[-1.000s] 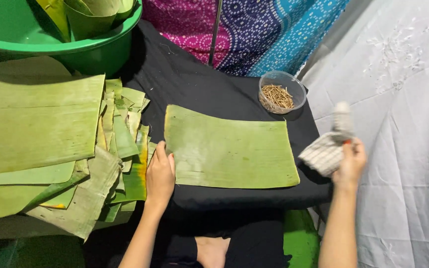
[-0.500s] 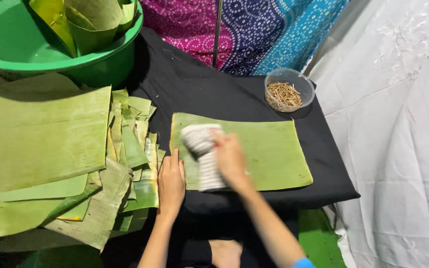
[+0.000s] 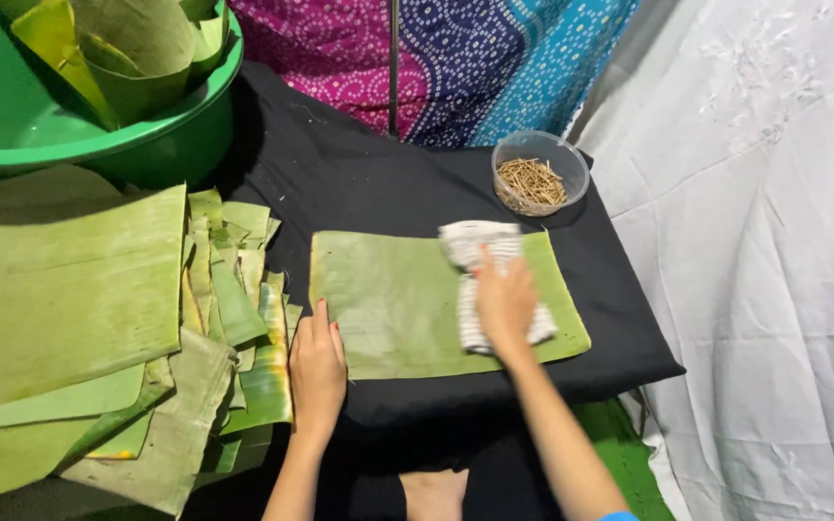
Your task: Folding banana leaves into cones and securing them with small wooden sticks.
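Note:
A rectangular green banana leaf piece lies flat on a black cloth-covered surface. My right hand presses a white striped cloth onto the leaf's right half. My left hand rests flat, fingers together, on the leaf's lower left corner and holds it down.
A stack of large leaf pieces and narrow leaf trimmings lie at the left. A green basin with folded leaves stands at the back left. A clear bowl of small wooden sticks sits behind the leaf. White fabric hangs at right.
My right hand brought the cloth in from the right onto the leaf's left part, then slid it across to the right half. My left hand stayed on the leaf's corner.

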